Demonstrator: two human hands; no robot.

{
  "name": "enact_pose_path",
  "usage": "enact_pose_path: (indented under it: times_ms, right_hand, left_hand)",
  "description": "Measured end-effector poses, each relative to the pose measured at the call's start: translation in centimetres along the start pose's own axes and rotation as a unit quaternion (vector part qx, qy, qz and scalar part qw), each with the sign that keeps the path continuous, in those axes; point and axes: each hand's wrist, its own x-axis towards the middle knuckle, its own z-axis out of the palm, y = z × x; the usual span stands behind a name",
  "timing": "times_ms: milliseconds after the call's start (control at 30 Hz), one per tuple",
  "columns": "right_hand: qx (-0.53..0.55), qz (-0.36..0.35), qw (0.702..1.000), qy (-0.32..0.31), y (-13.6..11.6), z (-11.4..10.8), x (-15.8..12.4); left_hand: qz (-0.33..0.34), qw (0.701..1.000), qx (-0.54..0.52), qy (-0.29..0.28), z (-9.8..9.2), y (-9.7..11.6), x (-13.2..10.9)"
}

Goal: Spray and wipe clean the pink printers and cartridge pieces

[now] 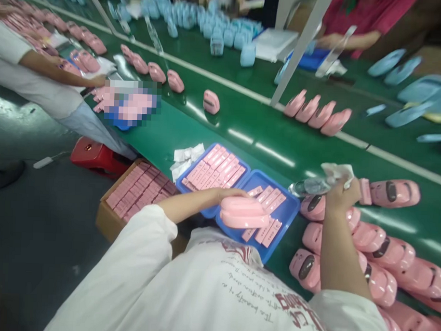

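Observation:
A pink plastic housing [244,212], rounded and glossy, is gripped in my left hand [232,194] above the right blue tray [293,211]. My right hand [344,193] is closed on a crumpled white cloth [338,172]. A clear plastic bottle [310,187] touches or nearly touches that hand; I cannot tell whether it is gripped too. Beneath the housing, flat pink rectangular pieces [270,198] lie in the right tray. More of them fill the left blue tray [246,161] in rows.
Pink housings [370,236] crowd the green table to my right. Others stand along the belt [251,123]. A cardboard box [106,222] of pink pieces and a red stool [94,154] are at left. Co-workers [57,63] work at left and across, near light-blue housings [228,35].

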Motion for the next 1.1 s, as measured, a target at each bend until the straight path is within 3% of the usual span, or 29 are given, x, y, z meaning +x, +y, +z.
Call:
enact_pose_path:
  times_ms: [100, 200, 333, 400, 467, 533, 633, 700, 800, 933, 1100]
  right_hand:
    - [0.008, 0.063, 0.995, 0.071, -1.5, -1.3, 0.9]
    - [0.029, 0.098, 0.991, 0.083, -3.5, -3.3, 0.9]
    - [0.062, 0.115, 0.991, 0.014, -5.8, -5.4, -0.4]
    - [0.083, 0.107, 0.989, -0.052, -6.3, -5.9, -1.2]
    - [0.109, 0.056, 0.983, -0.133, -6.6, -6.1, -2.2]
    - [0.153, -0.071, 0.964, -0.204, -7.1, -6.4, -3.7]
    - [0.213, -0.298, 0.892, -0.267, -9.0, -7.0, -6.9]
    - [0.214, -0.374, 0.853, -0.294, -10.9, -7.3, -9.2]
    - [0.179, -0.391, 0.859, -0.279, -13.5, -7.1, -11.6]
    - [0.143, -0.380, 0.888, -0.216, -14.6, -6.6, -12.3]
    - [0.136, -0.399, 0.889, -0.181, -14.6, -7.5, -11.4]
  left_hand:
    - [-0.061, 0.995, 0.077, -0.013, 0.9, 1.7, -0.6]
    - [-0.091, 0.989, 0.117, -0.017, 1.9, 2.8, -1.5]
    - [-0.150, 0.977, 0.135, -0.070, 3.1, 3.4, -2.0]
    - [-0.156, 0.975, 0.134, -0.088, 3.3, 3.5, -1.7]
    - [-0.131, 0.978, 0.133, -0.089, 3.0, 3.4, -1.0]
    - [-0.115, 0.980, 0.134, -0.098, 2.5, 3.3, 0.0]
    - [-0.091, 0.982, 0.109, -0.127, 1.8, 3.2, 1.3]
    - [-0.043, 0.988, 0.066, -0.135, 1.8, 3.2, 1.9]
    - [0.012, 0.990, 0.012, -0.137, 2.5, 3.5, 2.3]
    - [-0.029, 0.987, -0.007, -0.161, 3.3, 4.8, 2.8]
    - [-0.065, 0.981, 0.004, -0.185, 4.2, 7.0, 2.9]
